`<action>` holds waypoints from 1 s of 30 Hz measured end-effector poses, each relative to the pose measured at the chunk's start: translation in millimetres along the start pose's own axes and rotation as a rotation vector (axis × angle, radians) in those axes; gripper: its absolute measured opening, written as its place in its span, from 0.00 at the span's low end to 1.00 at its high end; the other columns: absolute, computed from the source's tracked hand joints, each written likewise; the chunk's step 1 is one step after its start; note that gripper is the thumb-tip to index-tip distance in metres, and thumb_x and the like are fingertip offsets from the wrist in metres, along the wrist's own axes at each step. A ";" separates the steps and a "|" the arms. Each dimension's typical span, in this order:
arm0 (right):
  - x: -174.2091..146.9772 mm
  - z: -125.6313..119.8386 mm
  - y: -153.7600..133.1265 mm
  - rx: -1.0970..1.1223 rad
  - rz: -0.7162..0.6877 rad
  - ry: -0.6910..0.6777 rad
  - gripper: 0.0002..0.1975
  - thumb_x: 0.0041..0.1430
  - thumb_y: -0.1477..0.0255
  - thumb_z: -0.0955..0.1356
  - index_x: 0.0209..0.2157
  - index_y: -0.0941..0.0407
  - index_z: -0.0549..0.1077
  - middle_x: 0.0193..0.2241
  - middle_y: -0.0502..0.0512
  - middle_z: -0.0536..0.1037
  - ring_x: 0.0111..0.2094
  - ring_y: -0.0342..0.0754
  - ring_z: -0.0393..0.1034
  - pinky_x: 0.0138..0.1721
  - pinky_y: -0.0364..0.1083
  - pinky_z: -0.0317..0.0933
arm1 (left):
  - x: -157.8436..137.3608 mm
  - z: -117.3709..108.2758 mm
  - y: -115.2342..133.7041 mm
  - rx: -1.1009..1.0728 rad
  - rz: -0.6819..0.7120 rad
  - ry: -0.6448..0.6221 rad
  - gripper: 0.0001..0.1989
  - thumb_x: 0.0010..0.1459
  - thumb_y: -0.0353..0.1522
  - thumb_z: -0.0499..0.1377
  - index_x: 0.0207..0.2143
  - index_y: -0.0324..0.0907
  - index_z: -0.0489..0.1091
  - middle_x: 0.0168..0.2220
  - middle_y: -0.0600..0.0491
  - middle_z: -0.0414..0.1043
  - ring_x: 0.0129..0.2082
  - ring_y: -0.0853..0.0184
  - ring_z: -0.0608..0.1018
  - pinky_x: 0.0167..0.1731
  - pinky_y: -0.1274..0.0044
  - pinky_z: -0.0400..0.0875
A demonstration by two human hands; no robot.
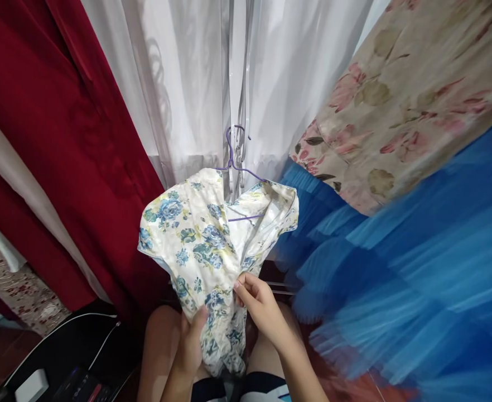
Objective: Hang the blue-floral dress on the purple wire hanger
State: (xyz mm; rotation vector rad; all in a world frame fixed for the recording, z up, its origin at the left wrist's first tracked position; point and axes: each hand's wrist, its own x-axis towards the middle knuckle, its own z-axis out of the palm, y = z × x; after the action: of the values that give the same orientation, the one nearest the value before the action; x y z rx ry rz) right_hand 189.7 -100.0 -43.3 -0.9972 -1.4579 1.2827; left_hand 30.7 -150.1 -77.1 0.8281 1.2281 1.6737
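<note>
A white short-sleeved blouse with blue and green flowers hangs from a purple wire hanger, its V-shaped neckline open toward the right. The lower end of the cloth bunches between the knees. My left hand grips the blouse's left side near the waist, thumb on the front and fingers hidden behind. At the bottom of the neckline, my right hand pinches the front edge of the cloth between thumb and fingers.
White curtains hang behind, with red drapes at left. A beige floral cloth and blue tulle fill the right side. At lower left, a black surface bears a white box and cables.
</note>
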 end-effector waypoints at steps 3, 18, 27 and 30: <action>-2.7 -0.6 1.3 0.015 0.059 0.029 0.18 0.61 0.60 0.69 0.24 0.56 0.65 0.18 0.47 0.67 0.20 0.41 0.57 0.24 0.42 0.50 | 7.4 3.3 -12.9 0.229 0.268 0.302 0.35 0.53 0.34 0.65 0.62 0.45 0.59 0.59 0.43 0.67 0.57 0.53 0.72 0.54 0.66 0.69; 68.8 -16.1 -75.1 0.313 -0.008 0.031 0.18 0.52 0.65 0.73 0.17 0.57 0.67 0.11 0.44 0.61 0.13 0.36 0.47 0.17 0.42 0.39 | 3.6 43.8 -12.6 0.787 0.497 -0.385 0.07 0.62 0.24 0.51 0.32 0.43 0.65 0.36 0.50 0.69 0.34 0.66 0.74 0.34 0.77 0.66; 142.9 -3.8 -150.7 0.289 -0.163 0.137 0.10 0.48 0.68 0.72 0.24 0.59 0.71 0.14 0.44 0.63 0.14 0.35 0.50 0.15 0.39 0.40 | 33.1 34.3 21.1 1.093 0.502 -0.716 0.11 0.58 0.23 0.54 0.38 0.44 0.72 0.42 0.48 0.73 0.36 0.61 0.77 0.35 0.74 0.66; 130.4 -1.0 -142.8 0.278 -0.216 0.163 0.11 0.50 0.66 0.72 0.24 0.57 0.70 0.13 0.43 0.64 0.14 0.36 0.52 0.15 0.39 0.43 | 63.8 38.0 57.2 0.859 0.644 -0.532 0.12 0.63 0.29 0.55 0.47 0.45 0.72 0.40 0.49 0.74 0.38 0.63 0.76 0.42 0.73 0.69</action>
State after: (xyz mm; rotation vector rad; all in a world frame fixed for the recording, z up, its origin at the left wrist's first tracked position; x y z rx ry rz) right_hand 158.7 7.3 114.5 -0.7206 -1.1891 1.1792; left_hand 24.0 -84.6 -10.4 2.2172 1.3521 1.1673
